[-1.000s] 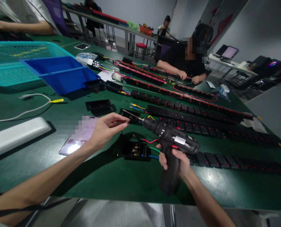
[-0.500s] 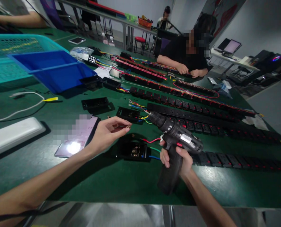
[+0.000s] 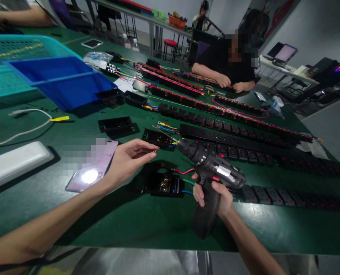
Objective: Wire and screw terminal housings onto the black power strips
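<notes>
Head view, right hand (image 3: 224, 198) gripping cordless drill (image 3: 207, 164), left hand (image 3: 128, 158) pinching brass part (image 3: 154, 151)

Electronics workshop: green bench (image 3: 124, 225), socket strips (image 3: 216, 123)

My cordless drill (image 3: 210, 168) is matt black plastic with a thin steel bit (image 3: 165, 133), and the green workbench mat (image 3: 101, 221) looks smooth and faintly glossy.

Your view: dim indoor light; white glare on the smartphone (image 3: 89, 176); dark shadow under the cordless drill (image 3: 210, 168) across the green bench (image 3: 121, 225); wide-angle bowing at the frame edges.
</notes>
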Motion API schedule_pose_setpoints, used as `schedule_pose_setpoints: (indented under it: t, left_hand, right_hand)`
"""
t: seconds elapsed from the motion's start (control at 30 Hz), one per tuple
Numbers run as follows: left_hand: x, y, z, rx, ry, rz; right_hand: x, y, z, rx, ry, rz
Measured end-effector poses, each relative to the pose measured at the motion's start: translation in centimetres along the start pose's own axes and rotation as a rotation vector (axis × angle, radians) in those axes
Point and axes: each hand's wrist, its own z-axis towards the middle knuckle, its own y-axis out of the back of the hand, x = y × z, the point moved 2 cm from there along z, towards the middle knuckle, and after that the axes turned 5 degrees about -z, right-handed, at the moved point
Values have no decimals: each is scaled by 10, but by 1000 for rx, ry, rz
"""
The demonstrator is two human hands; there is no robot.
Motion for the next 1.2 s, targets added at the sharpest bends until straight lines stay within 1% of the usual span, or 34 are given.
schedule_pose_setpoints:
  t: [0.27, 0.43, 0.77, 0.97, 1.2]
  left_hand:
    - [3, 2, 2, 15, -7, -8]
    - [5, 2, 4, 8, 8, -22]
    - [5, 3, 3, 18, 12, -19]
    - [8, 6, 5, 25, 17, -19]
    - [9, 10, 8, 4, -21, -5]
  right_hand:
    - [-4, 0, -1, 63, 1, 45]
    - [-5, 2, 0, 59, -4, 72]
    - [-2, 1, 0, 109, 37, 128]
    - [-4, -1, 0, 117, 32, 157]
    - [-5, -8, 1, 107, 11, 163]
